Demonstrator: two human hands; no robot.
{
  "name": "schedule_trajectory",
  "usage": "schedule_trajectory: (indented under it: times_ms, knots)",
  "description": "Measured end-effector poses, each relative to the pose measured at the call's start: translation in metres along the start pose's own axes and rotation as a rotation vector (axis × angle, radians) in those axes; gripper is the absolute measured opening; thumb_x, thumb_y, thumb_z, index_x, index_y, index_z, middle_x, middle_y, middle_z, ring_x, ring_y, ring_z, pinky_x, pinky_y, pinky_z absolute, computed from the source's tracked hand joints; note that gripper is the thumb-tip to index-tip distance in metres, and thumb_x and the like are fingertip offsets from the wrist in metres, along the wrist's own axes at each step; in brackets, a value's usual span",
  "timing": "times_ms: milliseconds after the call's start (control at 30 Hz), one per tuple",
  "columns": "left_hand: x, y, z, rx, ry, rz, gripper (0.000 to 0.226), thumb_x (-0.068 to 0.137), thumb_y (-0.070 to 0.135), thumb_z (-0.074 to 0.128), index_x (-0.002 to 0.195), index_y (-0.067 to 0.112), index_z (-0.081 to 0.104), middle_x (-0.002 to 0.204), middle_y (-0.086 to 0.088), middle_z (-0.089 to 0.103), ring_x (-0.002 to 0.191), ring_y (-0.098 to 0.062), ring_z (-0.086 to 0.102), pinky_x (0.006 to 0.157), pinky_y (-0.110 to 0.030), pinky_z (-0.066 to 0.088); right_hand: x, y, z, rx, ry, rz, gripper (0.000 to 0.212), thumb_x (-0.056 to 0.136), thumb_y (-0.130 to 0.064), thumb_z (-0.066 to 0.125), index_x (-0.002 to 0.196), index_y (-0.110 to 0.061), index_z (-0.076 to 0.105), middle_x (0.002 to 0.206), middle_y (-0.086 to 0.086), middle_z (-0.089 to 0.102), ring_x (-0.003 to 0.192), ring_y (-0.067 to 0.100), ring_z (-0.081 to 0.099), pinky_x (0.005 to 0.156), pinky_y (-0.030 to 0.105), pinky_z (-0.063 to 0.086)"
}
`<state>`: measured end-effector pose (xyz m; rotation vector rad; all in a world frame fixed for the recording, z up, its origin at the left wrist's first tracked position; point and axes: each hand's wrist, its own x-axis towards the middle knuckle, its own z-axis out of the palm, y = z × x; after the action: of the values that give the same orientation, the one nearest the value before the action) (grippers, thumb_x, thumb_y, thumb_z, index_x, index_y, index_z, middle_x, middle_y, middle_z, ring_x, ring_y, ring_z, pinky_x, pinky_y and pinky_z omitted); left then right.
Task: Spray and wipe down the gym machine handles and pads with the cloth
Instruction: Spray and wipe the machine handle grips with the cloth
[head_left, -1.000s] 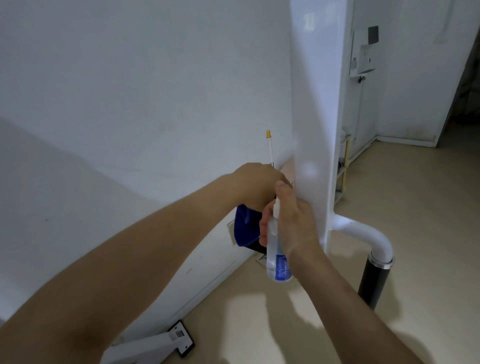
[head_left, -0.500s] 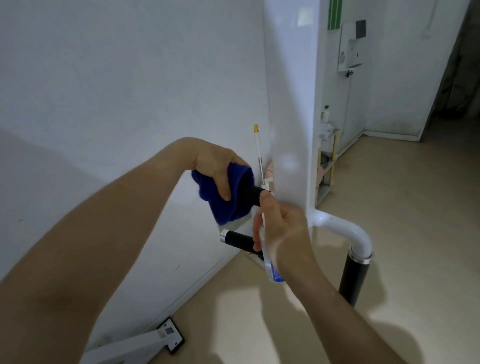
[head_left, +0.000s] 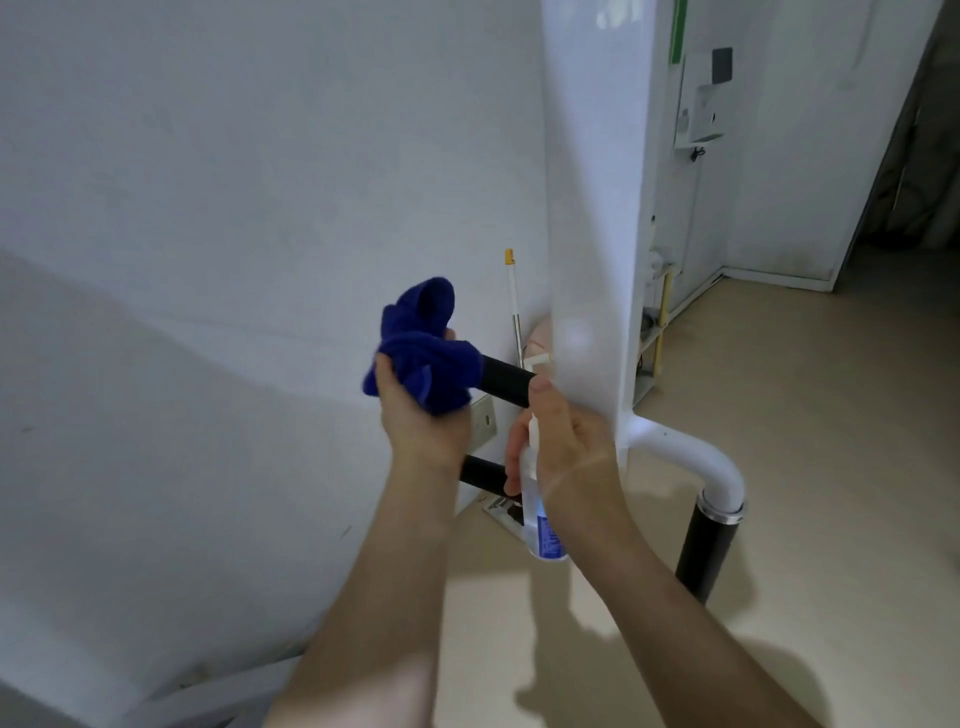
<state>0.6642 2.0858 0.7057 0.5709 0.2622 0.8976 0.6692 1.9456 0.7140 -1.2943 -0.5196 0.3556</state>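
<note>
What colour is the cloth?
The cloth is dark blue, seen in the head view.

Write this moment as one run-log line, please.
left hand: holds blue cloth on upper black handle | right hand: holds spray bottle

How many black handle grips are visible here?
3. The upper grip, left of the white column, has the blue cloth around its end; the lower grip shows beneath it, partly covered; the right grip hangs under the curved tube. More may be hidden.
</note>
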Motion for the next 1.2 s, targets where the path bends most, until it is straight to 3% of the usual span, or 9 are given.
schedule_trajectory:
  times_ms: [167, 300, 567, 733, 800, 867, 933, 1067, 1200]
  knots:
    - [-0.048, -0.039, 0.018, 0.141, -0.032, -0.226, 0.044, 0.099, 0.05, 0.041, 0.094, 0.012, 0.063, 0.067, -0.006, 0.061, 0.054, -0.017, 0.06, 0.05, -0.023, 0.049, 0.002, 0.0, -0.011, -0.066, -0.065, -0.002, 0.071, 0.096, -0.048, 0.045, 0.057, 0.01, 0.05, 0.05, 0.017, 0.049, 0.046, 0.023, 0.048, 0.048, 0.032, 0.043]
    - [-0.062, -0.045, 0.008, 0.693, -0.101, -0.232, 0.039, 0.102, 0.036, 0.042, 0.075, 0.012, 0.057, 0.053, -0.006, 0.05, 0.045, -0.019, 0.048, 0.044, -0.027, 0.038, 0.003, -0.003, -0.031, -0.119, -0.096, 0.049, 0.06, 0.103, -0.034, 0.043, 0.055, 0.001, 0.055, 0.05, 0.016, 0.052, 0.044, 0.023, 0.05, 0.047, 0.03, 0.046]
    - [-0.069, -0.018, 0.011, 1.15, 0.074, 0.288, 0.026, 0.094, 0.029, 0.059, 0.072, 0.015, 0.058, 0.057, 0.006, 0.059, 0.051, -0.005, 0.055, 0.047, -0.014, 0.042, 0.006, -0.007, -0.049, -0.083, -0.086, 0.054, 0.058, 0.103, -0.039, 0.042, 0.058, -0.003, 0.055, 0.047, 0.009, 0.056, 0.042, 0.022, 0.054, 0.046, 0.029, 0.049]
    - [-0.074, -0.013, 0.035, 1.19, -0.247, 0.846, 0.018, 0.084, 0.034, 0.059, 0.1, 0.029, 0.066, 0.1, 0.006, 0.067, 0.095, -0.007, 0.061, 0.09, -0.021, 0.047, 0.004, -0.005, -0.05, 0.003, -0.08, 0.037, 0.046, 0.085, -0.048, 0.045, 0.072, -0.007, 0.059, 0.052, 0.008, 0.057, 0.04, 0.023, 0.053, 0.041, 0.031, 0.047]
    - [-0.055, -0.015, 0.043, 1.197, -0.379, 0.663, 0.026, 0.087, 0.037, 0.05, 0.109, 0.046, 0.061, 0.108, 0.007, 0.067, 0.105, -0.008, 0.062, 0.108, -0.042, 0.039, 0.005, -0.005, -0.049, 0.002, -0.07, 0.021, 0.049, 0.086, -0.047, 0.044, 0.061, -0.006, 0.055, 0.047, 0.012, 0.055, 0.038, 0.023, 0.052, 0.04, 0.028, 0.047]
    - [-0.043, -0.023, 0.04, 1.287, -0.464, 0.584, 0.036, 0.086, 0.038, 0.039, 0.111, 0.036, 0.065, 0.098, 0.008, 0.07, 0.098, -0.004, 0.061, 0.117, -0.046, 0.02, 0.006, -0.007, -0.048, -0.015, -0.046, 0.023, 0.053, 0.085, -0.046, 0.043, 0.053, -0.006, 0.053, 0.044, 0.013, 0.053, 0.037, 0.022, 0.051, 0.04, 0.026, 0.046]
    - [-0.037, -0.029, 0.031, 1.367, -0.533, 0.608, 0.041, 0.084, 0.032, 0.04, 0.113, 0.02, 0.066, 0.097, 0.007, 0.071, 0.096, -0.005, 0.062, 0.118, -0.042, 0.012, 0.008, -0.008, -0.049, 0.015, -0.009, 0.033, 0.052, 0.085, -0.046, 0.046, 0.05, -0.009, 0.054, 0.044, 0.012, 0.053, 0.037, 0.022, 0.051, 0.04, 0.026, 0.046]
    - [-0.041, -0.032, -0.001, 1.307, -0.624, 0.669, 0.05, 0.084, 0.015, 0.051, 0.134, 0.015, 0.055, 0.139, 0.002, 0.056, 0.136, -0.009, 0.044, 0.119, -0.04, 0.023, 0.011, -0.008, -0.046, 0.013, 0.048, 0.024, 0.058, 0.103, -0.034, 0.043, 0.056, -0.002, 0.054, 0.049, 0.015, 0.053, 0.041, 0.021, 0.051, 0.043, 0.026, 0.048]
    - [-0.042, -0.023, -0.03, 1.267, -0.643, 0.716, 0.052, 0.084, 0.004, 0.055, 0.132, 0.024, 0.053, 0.141, 0.02, 0.049, 0.13, -0.008, 0.05, 0.105, -0.038, 0.045, 0.016, -0.004, -0.039, 0.017, 0.108, 0.006, 0.056, 0.102, -0.036, 0.045, 0.058, -0.004, 0.058, 0.051, 0.013, 0.057, 0.045, 0.02, 0.055, 0.045, 0.028, 0.05]
